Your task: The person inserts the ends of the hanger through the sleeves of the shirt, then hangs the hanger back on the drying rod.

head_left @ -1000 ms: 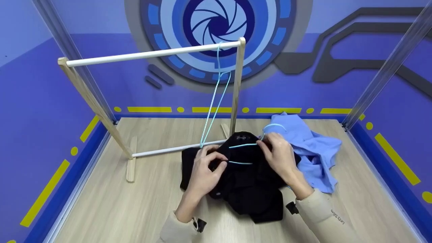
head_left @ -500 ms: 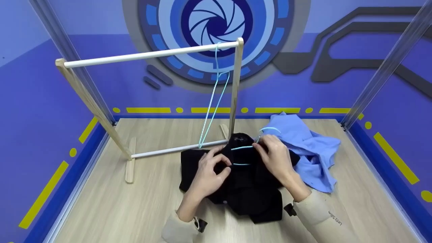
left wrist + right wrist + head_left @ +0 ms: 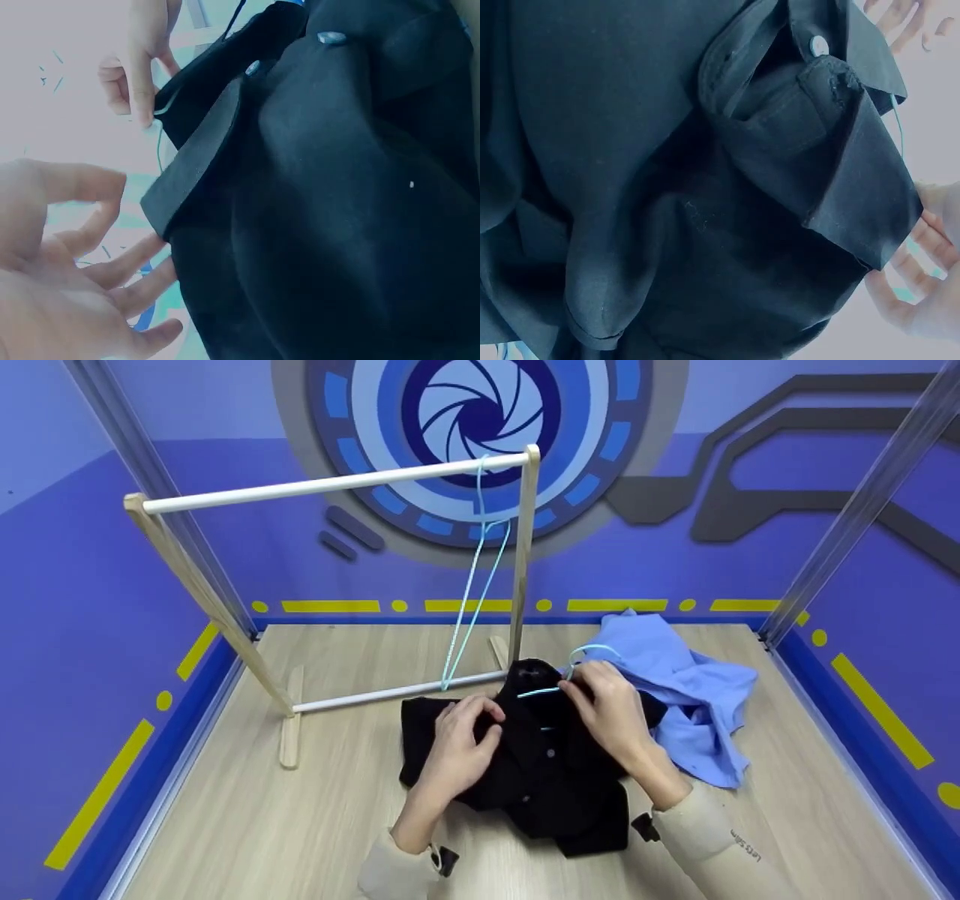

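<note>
A black button-up shirt [image 3: 574, 810] with a collar lies bunched on the table. A light blue-green wire hanger [image 3: 538, 691] sits partly inside its neck, the lower part hidden by cloth. My right hand [image 3: 613, 711] pinches the hanger at the base of its hook, which sticks up over blue cloth. On the shirt's left side is my left hand [image 3: 457, 746], thumb and index finger apart. The left wrist view has the left hand [image 3: 67, 277] with loose fingers, some fingertips right at the shirt edge below the collar flap [image 3: 199, 161].
A wooden rack with a white top bar [image 3: 337, 483] stands behind on the left. From the bar hangs a second blue-green hanger [image 3: 469, 600], near the right post [image 3: 523, 555]. A crumpled light blue garment [image 3: 705, 682] lies at the right. Patterned walls enclose the table.
The left hand's fingers have come away from the shirt's opening edge, and that front panel now lies over more of the hanger. The right hand and hook shifted slightly left.
</note>
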Tool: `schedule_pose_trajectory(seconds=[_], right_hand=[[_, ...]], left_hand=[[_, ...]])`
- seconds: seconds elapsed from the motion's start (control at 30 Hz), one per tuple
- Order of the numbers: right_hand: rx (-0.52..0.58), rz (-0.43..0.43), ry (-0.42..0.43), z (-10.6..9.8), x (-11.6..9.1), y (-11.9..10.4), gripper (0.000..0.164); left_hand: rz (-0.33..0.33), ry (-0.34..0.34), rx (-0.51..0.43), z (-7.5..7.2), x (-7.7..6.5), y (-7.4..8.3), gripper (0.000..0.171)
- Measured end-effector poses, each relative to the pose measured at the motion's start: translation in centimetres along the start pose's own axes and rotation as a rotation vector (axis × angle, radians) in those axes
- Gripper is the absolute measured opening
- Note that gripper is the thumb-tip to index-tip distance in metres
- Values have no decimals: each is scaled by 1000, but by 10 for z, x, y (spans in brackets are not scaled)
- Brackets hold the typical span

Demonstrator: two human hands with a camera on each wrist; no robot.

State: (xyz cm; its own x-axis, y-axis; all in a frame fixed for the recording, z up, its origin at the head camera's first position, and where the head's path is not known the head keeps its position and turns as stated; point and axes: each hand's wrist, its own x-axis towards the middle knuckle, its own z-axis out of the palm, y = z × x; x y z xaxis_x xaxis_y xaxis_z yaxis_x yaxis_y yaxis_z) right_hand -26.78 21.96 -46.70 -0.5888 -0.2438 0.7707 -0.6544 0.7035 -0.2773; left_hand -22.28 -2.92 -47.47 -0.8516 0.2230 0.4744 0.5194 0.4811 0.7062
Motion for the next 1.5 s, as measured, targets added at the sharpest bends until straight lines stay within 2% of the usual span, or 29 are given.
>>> schedule_pose_trajectory(seconds=[0.1,0.17,0.3,0.43,0.6,0.9,1.17,1.5], right_hand=[[13,1,0,-1,0,-1,17],[26,-1,0,-1,0,-2,17],[51,-18,-5,-2,0,-3,18],[64,-44,-9,-3,1,-3,18],[73,-58,-12,-3,1,-2,17],[82,-74,-7,-4,-1,-3,15],[104,-80,-7,-3,1,-5,14],[126,-92,-19,-2,2,-9,13]], left_hand=[[6,64,-36,-1,4,-5,21],[-15,84,-70,-2,6,-7,22],[-77,81,-82,-5,7,-9,20],[-94,54,-17,-7,6,-10,17],[-75,25,69,-10,6,-14,15],[-38,-3,110,-12,5,-17,11],[-15,-33,77,-11,7,-13,11],[26,-52,-27,-9,8,-12,10]])
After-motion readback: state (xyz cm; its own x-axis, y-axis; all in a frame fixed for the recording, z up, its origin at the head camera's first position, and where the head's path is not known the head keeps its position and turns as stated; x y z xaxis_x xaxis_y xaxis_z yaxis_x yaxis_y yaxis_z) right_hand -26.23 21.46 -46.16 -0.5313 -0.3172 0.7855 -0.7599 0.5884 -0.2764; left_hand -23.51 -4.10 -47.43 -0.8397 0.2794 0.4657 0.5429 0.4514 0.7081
